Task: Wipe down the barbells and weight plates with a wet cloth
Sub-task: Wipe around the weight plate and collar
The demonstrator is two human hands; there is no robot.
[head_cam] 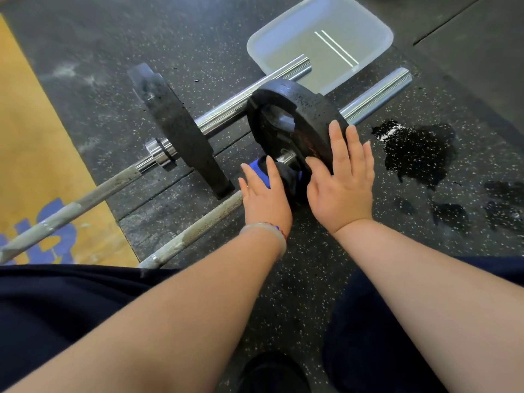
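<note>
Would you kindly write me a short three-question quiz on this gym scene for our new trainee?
1. True or false: the right hand lies flat on the near plate.
2. Which hand presses the blue cloth? A) left hand B) right hand C) neither
3. Fill in: the wet patch on the floor lies to the ___ of the near plate.
Key: 1 true; 2 A; 3 right.
</note>
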